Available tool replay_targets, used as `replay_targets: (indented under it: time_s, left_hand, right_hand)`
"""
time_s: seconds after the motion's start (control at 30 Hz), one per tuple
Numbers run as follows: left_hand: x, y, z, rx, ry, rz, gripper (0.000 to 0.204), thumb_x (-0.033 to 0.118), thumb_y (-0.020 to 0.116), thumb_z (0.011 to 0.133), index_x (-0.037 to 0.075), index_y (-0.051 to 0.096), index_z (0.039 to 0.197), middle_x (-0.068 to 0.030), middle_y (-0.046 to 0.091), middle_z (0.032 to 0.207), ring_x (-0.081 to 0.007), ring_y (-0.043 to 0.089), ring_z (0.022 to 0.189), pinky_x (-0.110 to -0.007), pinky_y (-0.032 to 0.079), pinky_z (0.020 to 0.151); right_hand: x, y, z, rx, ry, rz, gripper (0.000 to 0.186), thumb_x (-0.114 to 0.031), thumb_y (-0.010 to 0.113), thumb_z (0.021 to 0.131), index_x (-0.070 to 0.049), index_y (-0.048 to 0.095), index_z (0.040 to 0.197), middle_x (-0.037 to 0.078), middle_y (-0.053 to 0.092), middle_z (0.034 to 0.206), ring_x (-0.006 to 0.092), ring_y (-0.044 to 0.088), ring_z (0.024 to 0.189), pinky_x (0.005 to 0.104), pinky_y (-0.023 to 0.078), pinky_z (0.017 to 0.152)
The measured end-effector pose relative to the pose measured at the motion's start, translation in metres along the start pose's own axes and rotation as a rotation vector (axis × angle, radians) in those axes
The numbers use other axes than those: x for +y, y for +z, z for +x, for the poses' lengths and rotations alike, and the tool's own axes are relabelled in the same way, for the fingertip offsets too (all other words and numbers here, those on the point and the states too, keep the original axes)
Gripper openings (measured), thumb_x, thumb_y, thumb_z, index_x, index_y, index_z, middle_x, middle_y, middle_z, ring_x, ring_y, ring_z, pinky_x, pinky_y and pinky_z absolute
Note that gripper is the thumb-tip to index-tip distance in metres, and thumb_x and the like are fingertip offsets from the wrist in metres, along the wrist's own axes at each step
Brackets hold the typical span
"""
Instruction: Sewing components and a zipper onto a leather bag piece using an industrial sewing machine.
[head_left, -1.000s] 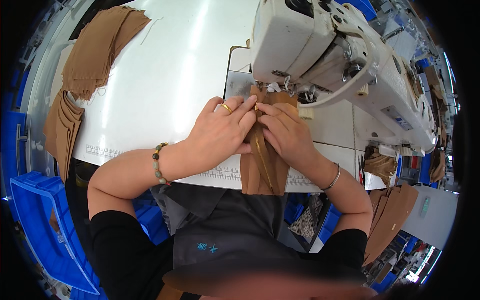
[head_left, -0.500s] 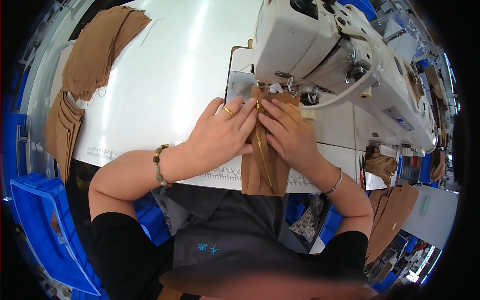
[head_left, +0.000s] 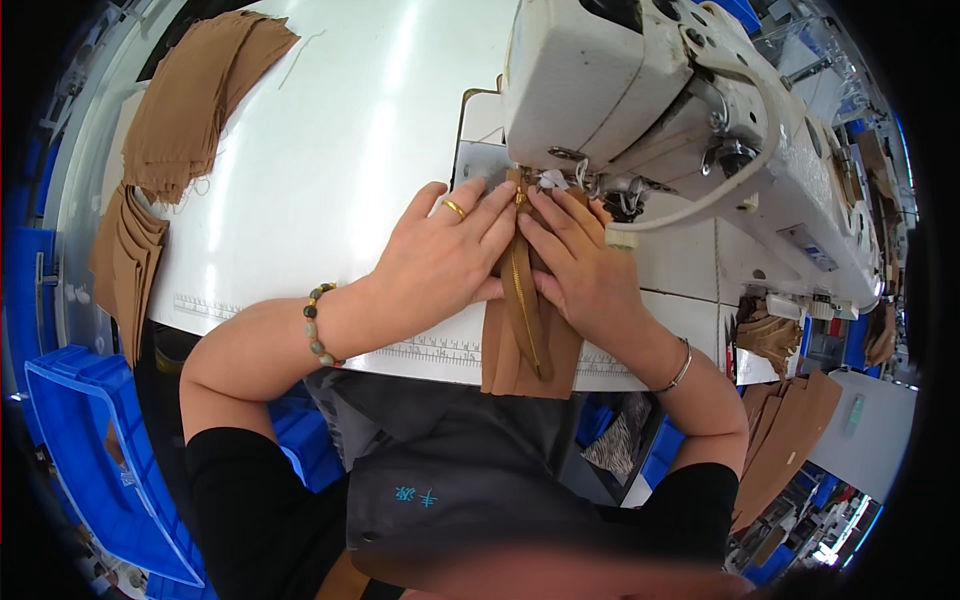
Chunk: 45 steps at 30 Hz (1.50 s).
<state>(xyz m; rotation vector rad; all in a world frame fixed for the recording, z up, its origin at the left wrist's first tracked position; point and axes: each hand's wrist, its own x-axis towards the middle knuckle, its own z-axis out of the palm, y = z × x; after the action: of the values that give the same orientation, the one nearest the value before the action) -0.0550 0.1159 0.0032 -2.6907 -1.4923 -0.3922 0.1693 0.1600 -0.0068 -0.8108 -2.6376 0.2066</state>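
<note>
Needle tip not visible under machine (head_left: 600, 85); machine head cut off at top edge. Upper end of zip (head_left: 519, 290) too small to make out by the foot. Left hand (head_left: 445, 245) and right hand (head_left: 578, 265) cover parts of cloth (head_left: 498, 345); can't tell how many layers. Ruler (head_left: 430, 350) hidden in stretches by left forearm (head_left: 250, 338) and cloth. Blurred dark-pink shape (head_left: 540, 572) along lower edge, cut off, hides apron (head_left: 440, 450) bottom. Far-right clutter (head_left: 800, 530) too small.
</note>
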Motion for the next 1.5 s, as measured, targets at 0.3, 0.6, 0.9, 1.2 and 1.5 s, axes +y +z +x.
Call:
replay_targets:
  time_s: [0.3, 0.6, 0.9, 1.2, 1.5]
  left_hand:
    - [0.011, -0.003, -0.005, -0.026, 0.014, 0.021, 0.083, 0.042, 0.081, 0.069, 0.001, 0.056, 0.136, -0.0096, 0.056, 0.144, -0.0275, 0.053, 0.125, -0.044, 0.043, 0.105]
    - [0.009, -0.001, -0.005, -0.007, 0.013, 0.018, 0.082, 0.044, 0.08, 0.069, 0.0, 0.057, 0.135, -0.0103, 0.056, 0.144, -0.028, 0.053, 0.125, -0.044, 0.043, 0.105]
    - [0.009, 0.004, 0.002, 0.029, 0.035, -0.014, 0.079, 0.041, 0.08, 0.069, -0.001, 0.058, 0.131, -0.0114, 0.057, 0.142, -0.028, 0.054, 0.124, -0.043, 0.043, 0.103]
    - [0.004, 0.007, 0.007, 0.019, 0.021, 0.005, 0.081, 0.04, 0.081, 0.07, 0.001, 0.056, 0.136, -0.0099, 0.057, 0.143, -0.0277, 0.054, 0.124, -0.042, 0.043, 0.104]
    - [0.005, 0.008, 0.005, 0.044, 0.02, 0.021, 0.077, 0.041, 0.079, 0.072, 0.001, 0.058, 0.134, -0.0095, 0.056, 0.144, -0.0275, 0.053, 0.127, -0.042, 0.041, 0.107]
  right_hand:
    - [-0.006, 0.002, -0.013, -0.023, 0.015, -0.075, 0.062, -0.028, 0.082, 0.075, -0.008, 0.065, 0.131, 0.007, 0.068, 0.119, 0.0211, 0.067, 0.084, 0.0562, 0.041, 0.107]
    - [-0.008, -0.002, -0.014, -0.118, 0.035, -0.152, 0.068, -0.023, 0.079, 0.072, -0.009, 0.061, 0.137, 0.008, 0.052, 0.152, 0.0242, 0.051, 0.139, 0.0359, 0.049, 0.087]
    - [-0.004, -0.004, -0.011, -0.038, 0.049, -0.096, 0.062, -0.026, 0.083, 0.072, -0.008, 0.066, 0.129, 0.005, 0.069, 0.107, 0.0224, 0.066, 0.099, 0.0618, 0.036, 0.112]
    - [0.002, -0.003, -0.004, -0.011, 0.056, -0.066, 0.059, -0.023, 0.083, 0.073, -0.009, 0.067, 0.128, 0.006, 0.071, 0.11, 0.0249, 0.064, 0.105, 0.0602, 0.036, 0.113]
    - [0.001, -0.002, -0.009, -0.033, 0.057, -0.124, 0.056, -0.022, 0.082, 0.074, -0.008, 0.067, 0.126, 0.007, 0.068, 0.118, 0.0253, 0.063, 0.11, 0.058, 0.036, 0.114]
